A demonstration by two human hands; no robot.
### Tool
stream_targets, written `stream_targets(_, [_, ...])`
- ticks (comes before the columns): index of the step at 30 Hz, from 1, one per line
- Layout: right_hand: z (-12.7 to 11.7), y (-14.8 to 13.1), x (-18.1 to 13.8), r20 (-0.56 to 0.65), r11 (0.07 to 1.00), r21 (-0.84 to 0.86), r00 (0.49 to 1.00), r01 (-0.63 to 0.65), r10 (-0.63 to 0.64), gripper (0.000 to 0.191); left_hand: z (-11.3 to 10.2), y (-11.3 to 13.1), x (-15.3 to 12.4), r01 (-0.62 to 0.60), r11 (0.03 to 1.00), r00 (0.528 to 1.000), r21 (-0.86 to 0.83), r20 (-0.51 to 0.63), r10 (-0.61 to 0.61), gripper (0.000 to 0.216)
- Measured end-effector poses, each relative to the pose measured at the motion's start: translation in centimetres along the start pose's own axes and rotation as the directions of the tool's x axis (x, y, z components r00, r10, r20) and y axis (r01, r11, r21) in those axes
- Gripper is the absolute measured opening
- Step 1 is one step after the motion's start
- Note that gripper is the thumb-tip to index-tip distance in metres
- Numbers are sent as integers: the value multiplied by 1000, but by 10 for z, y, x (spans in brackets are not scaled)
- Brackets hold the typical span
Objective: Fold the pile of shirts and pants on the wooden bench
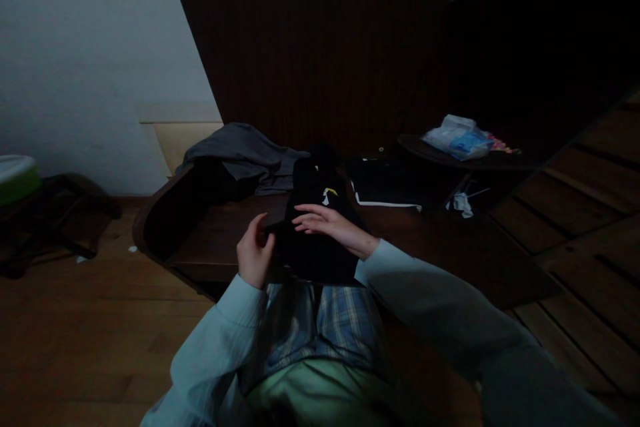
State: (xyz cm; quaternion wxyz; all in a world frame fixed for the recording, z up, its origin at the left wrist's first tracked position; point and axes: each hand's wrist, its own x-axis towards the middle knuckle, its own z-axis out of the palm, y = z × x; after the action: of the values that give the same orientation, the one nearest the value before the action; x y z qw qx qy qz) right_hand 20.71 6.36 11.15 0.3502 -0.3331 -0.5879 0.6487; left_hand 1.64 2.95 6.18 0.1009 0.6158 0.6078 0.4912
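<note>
Black garment (320, 260) lies on the wooden bench (215, 235), my right hand (336, 227) over it, fingers loosely spread, left hand (254, 255) curled at its edge, pinch unclear; light, even smoothing seems best.

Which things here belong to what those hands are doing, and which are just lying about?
Apparently part of the job:
black garment, beneath the right hand
left hand, by the garment's edge; its grip is unclear

Apparently just lying about, untouched:
heaped grey cloth
dark, white-edged item beside the garment
plastic bag, farther right
</note>
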Motion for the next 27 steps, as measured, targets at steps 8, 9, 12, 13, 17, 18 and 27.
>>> stream_targets(8, [-43,37,-91,13,543,-829,973,138,-229,43,-12,-30,10,-20,998,997,56,72,16,42])
stream_targets(9, [-41,46,-99,31,471,-871,974,137,-225,47,-11,-30,11,-49,998,996,45,76,45,39])
stream_targets(12, [-37,66,-110,28,338,-935,971,110,-238,41,-8,-25,13,-112,992,989,65,100,106,25])
stream_targets(13, [-37,70,-110,24,324,-940,968,107,-251,38,-8,-23,14,-126,989,987,73,107,117,24])
stream_targets(17, [-43,71,-104,20,347,-928,948,136,-317,30,-16,-23,16,-118,989,985,84,137,106,27])
stream_targets(18, [-45,69,-103,27,351,-925,945,148,-326,30,-19,-24,17,-110,990,980,88,175,93,29])
stream_targets(27, [-66,51,-107,177,364,-895,954,259,-243,34,-24,-22,29,-60,970,911,238,409,-44,20])
